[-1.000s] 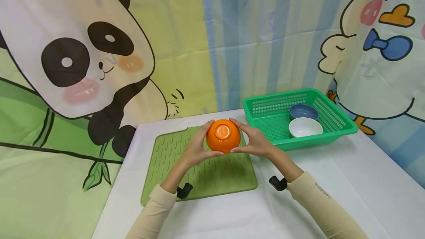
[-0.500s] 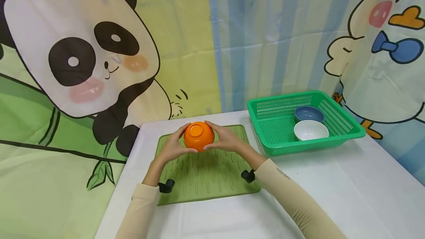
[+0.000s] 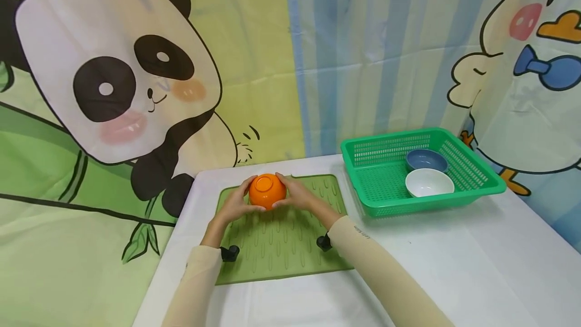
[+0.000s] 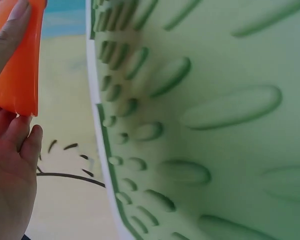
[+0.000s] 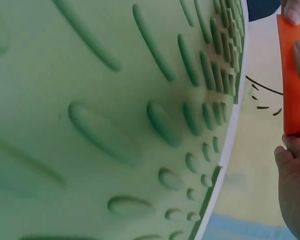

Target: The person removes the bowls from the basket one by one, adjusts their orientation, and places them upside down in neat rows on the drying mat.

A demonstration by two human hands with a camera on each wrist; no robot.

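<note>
1. The left hand and right hand grip opposite sides of the glossy orange round bowl, inverted just above the flat green ridged mat on the white-covered bench
2. This looks like the setting-down step
3. The next move seems to call for level lowering, then even release

room type unclear, curtained off: cartoon hangings behind a white table.

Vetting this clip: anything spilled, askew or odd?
Nothing looks spilled or damaged. Orange bowl is upside down, but left hand and right hand grip it over the green mat, so likely deliberate. Tiny dark speck on white tabletop, unidentifiable.
</note>
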